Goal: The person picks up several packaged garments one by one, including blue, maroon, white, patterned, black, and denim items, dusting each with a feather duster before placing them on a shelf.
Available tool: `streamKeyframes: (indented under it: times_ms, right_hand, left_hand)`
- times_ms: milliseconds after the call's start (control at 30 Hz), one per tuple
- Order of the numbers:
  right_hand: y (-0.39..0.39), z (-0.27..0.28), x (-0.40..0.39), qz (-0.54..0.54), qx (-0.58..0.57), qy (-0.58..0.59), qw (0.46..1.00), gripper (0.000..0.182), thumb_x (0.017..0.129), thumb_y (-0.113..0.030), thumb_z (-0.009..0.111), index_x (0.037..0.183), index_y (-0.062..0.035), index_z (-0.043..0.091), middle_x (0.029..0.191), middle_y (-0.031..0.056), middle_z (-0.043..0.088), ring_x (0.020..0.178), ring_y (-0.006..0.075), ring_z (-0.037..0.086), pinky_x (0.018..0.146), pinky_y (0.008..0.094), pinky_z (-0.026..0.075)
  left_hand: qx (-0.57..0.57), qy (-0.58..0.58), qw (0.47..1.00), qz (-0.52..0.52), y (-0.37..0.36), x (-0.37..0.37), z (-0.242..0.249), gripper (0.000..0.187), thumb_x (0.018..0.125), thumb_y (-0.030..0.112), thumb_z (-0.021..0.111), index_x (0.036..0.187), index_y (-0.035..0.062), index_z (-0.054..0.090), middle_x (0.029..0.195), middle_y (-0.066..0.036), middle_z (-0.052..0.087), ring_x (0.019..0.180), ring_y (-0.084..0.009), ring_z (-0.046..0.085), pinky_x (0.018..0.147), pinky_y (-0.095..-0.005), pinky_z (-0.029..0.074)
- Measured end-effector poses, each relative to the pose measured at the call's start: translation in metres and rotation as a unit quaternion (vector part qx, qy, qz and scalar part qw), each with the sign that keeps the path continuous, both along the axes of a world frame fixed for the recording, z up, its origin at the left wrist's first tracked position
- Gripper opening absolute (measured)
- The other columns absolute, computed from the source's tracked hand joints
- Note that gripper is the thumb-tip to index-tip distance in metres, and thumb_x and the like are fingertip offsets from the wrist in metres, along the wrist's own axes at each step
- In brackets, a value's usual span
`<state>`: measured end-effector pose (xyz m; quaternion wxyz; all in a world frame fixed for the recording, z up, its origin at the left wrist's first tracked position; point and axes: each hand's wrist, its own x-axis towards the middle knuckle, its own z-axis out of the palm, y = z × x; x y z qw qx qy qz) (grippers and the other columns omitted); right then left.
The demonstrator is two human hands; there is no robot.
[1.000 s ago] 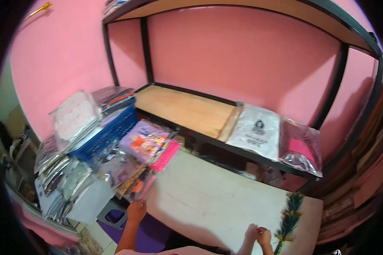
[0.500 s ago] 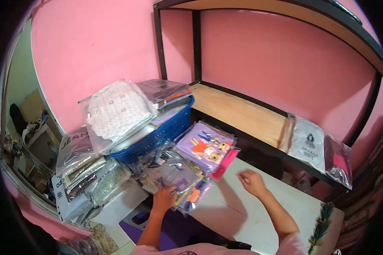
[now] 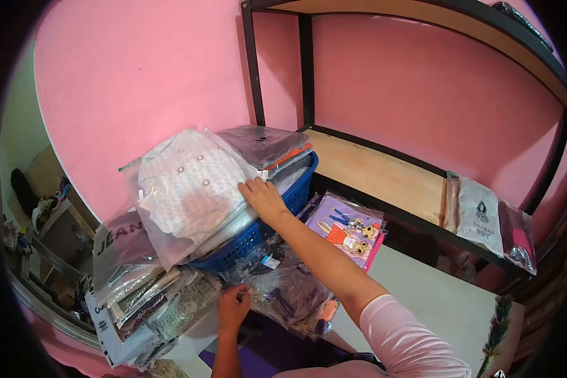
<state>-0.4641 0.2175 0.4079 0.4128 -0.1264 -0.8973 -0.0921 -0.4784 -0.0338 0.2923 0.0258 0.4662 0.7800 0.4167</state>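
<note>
My right hand reaches across to the right edge of a white knit garment with buttons, packed in a clear plastic bag. Its fingers are extended and lie against the bag. This garment rests on top of a blue plastic basket filled with bagged clothes. Below the basket, my left hand is beside a pile of clear-bagged clothes, fingers loosely curled and apart, with nothing visible in them. Right of the pile is a bagged purple garment with a cartoon print.
More bagged clothes are stacked at the left, by a bag marked JEANS. A black-framed shelf stands behind, with bagged garments at its right end. A green tinsel sprig lies on the white table.
My right hand has moved left from above the table to the bagged white garment. My left hand has come off the bagged clothes and shifted slightly down. The view has swung left.
</note>
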Motion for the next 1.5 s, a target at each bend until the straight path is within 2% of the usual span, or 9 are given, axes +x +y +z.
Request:
streamKeyframes:
  times_ms: [300, 433, 600, 667, 700, 767, 867, 1233, 1500]
  right_hand:
    - [-0.012, 0.026, 0.045, 0.084, 0.051, 0.031, 0.995, 0.029, 0.068, -0.006, 0.055, 0.096, -0.0092, 0.053, 0.092, 0.01, 0.05, 0.097, 0.025, 0.046, 0.084, 0.0391, 0.039]
    - [-0.043, 0.007, 0.1, 0.187, -0.182, 0.149, 0.954, 0.035, 0.065, 0.003, 0.057, 0.098, -0.0099, 0.057, 0.107, 0.0156, 0.042, 0.108, 0.031, 0.04, 0.092, 0.0383, 0.033]
    - [-0.04, -0.033, 0.149, 0.333, -0.503, 0.21, 0.769, 0.044, 0.059, -0.004, 0.06, 0.102, -0.0097, 0.057, 0.122, 0.0128, 0.033, 0.117, 0.0246, 0.034, 0.095, 0.0317, 0.029]
    - [-0.026, -0.05, 0.153, 0.422, -0.708, 0.28, 0.493, 0.059, 0.062, -0.01, 0.06, 0.119, -0.0111, 0.044, 0.125, 0.0126, 0.031, 0.116, 0.0225, 0.035, 0.093, 0.0336, 0.033]
    - [-0.027, -0.039, 0.155, 0.419, -0.708, 0.283, 0.492, 0.059, 0.062, -0.01, 0.06, 0.119, -0.0111, 0.044, 0.125, 0.0126, 0.031, 0.116, 0.0225, 0.035, 0.093, 0.0336, 0.033]
    - [-0.031, -0.017, 0.147, 0.189, -0.883, 0.17, 0.394, 0.07, 0.067, -0.01, 0.059, 0.13, -0.0136, 0.028, 0.124, 0.0122, 0.035, 0.11, 0.0215, 0.041, 0.089, 0.0357, 0.038]
    - [-0.026, -0.036, 0.139, 0.321, -0.833, -0.085, 0.443, 0.073, 0.07, -0.012, 0.06, 0.133, -0.0144, 0.024, 0.12, 0.0114, 0.042, 0.105, 0.021, 0.047, 0.087, 0.036, 0.041]
    - [-0.075, -0.038, 0.296, 0.314, -0.778, 0.012, 0.544, 0.065, 0.075, -0.006, 0.06, 0.131, -0.0052, 0.027, 0.119, 0.007, 0.046, 0.106, 0.0144, 0.044, 0.091, 0.0286, 0.036]
    - [-0.15, -0.043, 0.469, 0.12, -0.755, 0.217, 0.607, 0.065, 0.074, -0.007, 0.062, 0.129, -0.0009, 0.029, 0.116, 0.0065, 0.047, 0.106, 0.0146, 0.043, 0.091, 0.0276, 0.034]
  left_hand:
    - [0.253, -0.542, 0.8, -0.044, 0.012, -0.071, -0.004, 0.051, 0.083, 0.047, 0.046, 0.11, 0.0041, 0.052, 0.097, -0.012, 0.059, 0.075, -0.0225, 0.059, 0.065, -0.0303, 0.048]
    - [0.25, -0.607, 0.727, -0.201, -0.015, -0.069, 0.017, 0.075, 0.078, 0.065, 0.035, 0.123, 0.0057, 0.038, 0.113, -0.015, 0.052, 0.098, -0.0283, 0.052, 0.084, -0.0362, 0.043]
    - [0.432, -0.579, 0.659, -0.21, -0.028, -0.047, 0.062, 0.087, 0.076, 0.067, 0.032, 0.134, 0.0045, 0.017, 0.137, -0.011, 0.024, 0.123, -0.0306, 0.028, 0.1, -0.0398, 0.026]
    - [0.439, -0.664, 0.571, -0.2, -0.034, -0.053, 0.059, 0.087, 0.075, 0.062, 0.042, 0.135, 0.0057, 0.014, 0.14, -0.011, 0.017, 0.127, -0.0287, 0.019, 0.102, -0.0417, 0.02]
    - [0.395, -0.545, 0.727, -0.136, -0.035, -0.058, 0.048, 0.079, 0.073, 0.04, 0.06, 0.132, 0.0034, 0.022, 0.133, -0.014, 0.029, 0.12, -0.0298, 0.032, 0.098, -0.0408, 0.029]
    - [0.327, -0.532, 0.776, -0.09, -0.038, -0.058, 0.044, 0.074, 0.07, 0.027, 0.063, 0.129, 0.0024, 0.026, 0.128, -0.014, 0.036, 0.114, -0.0292, 0.039, 0.094, -0.0391, 0.034]
    - [0.265, -0.477, 0.838, -0.017, -0.039, -0.04, 0.059, 0.068, 0.065, 0.007, 0.066, 0.124, 0.0006, 0.033, 0.116, -0.014, 0.046, 0.103, -0.0275, 0.049, 0.087, -0.0357, 0.041]
    - [0.24, -0.389, 0.887, -0.061, -0.042, 0.072, 0.097, 0.064, 0.062, 0.0, 0.069, 0.118, -0.0019, 0.04, 0.11, -0.011, 0.051, 0.097, -0.0219, 0.051, 0.084, -0.0311, 0.041]
    - [0.063, -0.404, 0.847, -0.34, 0.03, 0.159, 0.089, 0.067, 0.063, 0.002, 0.071, 0.121, -0.0014, 0.037, 0.111, -0.009, 0.05, 0.1, -0.0187, 0.049, 0.087, -0.031, 0.038]
